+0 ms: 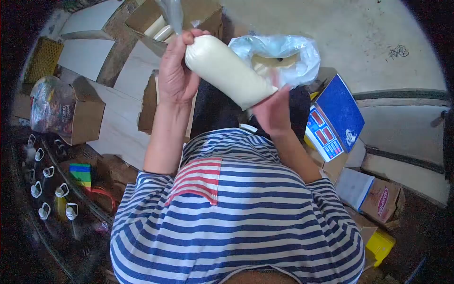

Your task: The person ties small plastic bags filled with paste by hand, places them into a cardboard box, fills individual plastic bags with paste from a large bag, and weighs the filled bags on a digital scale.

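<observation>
One filled plastic bag of pale contents is suspended between your two hands, its long axis slanting from the neck at upper left to the flat bottom end at lower right. Your left hand is at the neck, the fingers closed on the gathered film, the loose top rising beyond them. Your right hand is against the bottom end; its fingers are blurred, and how far they are open cannot be told. Both hands are at the bag, so neither is nearer. Just beyond the bottom end stands an open plastic sack, pale material visible inside. Beyond your left hand, an open cardboard box contains white, elongated packs. To your right lies a blue-topped scale, apart from the bag.
</observation>
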`<control>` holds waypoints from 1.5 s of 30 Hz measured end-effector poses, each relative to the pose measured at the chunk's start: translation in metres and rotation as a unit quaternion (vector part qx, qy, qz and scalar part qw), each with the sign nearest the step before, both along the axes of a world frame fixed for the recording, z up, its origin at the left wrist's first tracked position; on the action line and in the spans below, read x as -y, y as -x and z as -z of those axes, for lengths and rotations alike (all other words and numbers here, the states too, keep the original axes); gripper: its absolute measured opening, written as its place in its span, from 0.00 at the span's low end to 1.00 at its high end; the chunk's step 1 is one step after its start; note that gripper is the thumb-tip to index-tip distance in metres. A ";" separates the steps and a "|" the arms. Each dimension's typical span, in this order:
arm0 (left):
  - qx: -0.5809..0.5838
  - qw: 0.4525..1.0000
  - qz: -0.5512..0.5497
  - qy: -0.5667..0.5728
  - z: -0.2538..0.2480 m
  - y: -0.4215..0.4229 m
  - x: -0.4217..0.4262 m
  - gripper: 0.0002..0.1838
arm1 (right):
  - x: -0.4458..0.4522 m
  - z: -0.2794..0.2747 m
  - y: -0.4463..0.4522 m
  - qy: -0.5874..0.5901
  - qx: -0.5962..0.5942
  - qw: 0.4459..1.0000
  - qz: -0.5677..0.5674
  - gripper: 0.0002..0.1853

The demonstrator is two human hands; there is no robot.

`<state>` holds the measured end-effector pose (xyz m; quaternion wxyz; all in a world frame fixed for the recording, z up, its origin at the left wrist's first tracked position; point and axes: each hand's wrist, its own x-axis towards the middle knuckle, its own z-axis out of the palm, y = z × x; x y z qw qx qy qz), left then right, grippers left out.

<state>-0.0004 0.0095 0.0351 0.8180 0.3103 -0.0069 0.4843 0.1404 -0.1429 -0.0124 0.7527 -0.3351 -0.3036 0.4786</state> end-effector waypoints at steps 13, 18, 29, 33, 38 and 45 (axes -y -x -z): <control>-0.455 0.837 -0.122 -0.278 0.063 0.030 0.027 0.10 | -0.002 0.046 -0.001 0.200 0.404 0.881 -0.143 0.31; -0.383 0.740 -0.142 -0.535 0.069 0.024 0.053 0.06 | 0.015 -0.014 -0.008 0.253 -0.106 0.889 -0.366 0.32; -0.309 0.714 -0.117 -0.617 0.039 0.026 0.048 0.07 | 0.020 -0.057 -0.006 0.122 0.558 0.795 -0.204 0.08; -0.333 0.744 -0.076 -0.574 0.025 0.021 0.042 0.07 | -0.001 -0.107 -0.035 -0.121 0.851 0.508 -0.050 0.06; -0.339 0.789 0.100 -0.503 -0.016 0.009 0.028 0.09 | -0.005 -0.142 -0.065 -0.211 0.901 0.377 0.029 0.11; -0.333 0.661 0.014 -0.673 -0.104 -0.030 -0.001 0.14 | 0.029 -0.182 -0.077 -0.190 0.895 0.350 0.202 0.10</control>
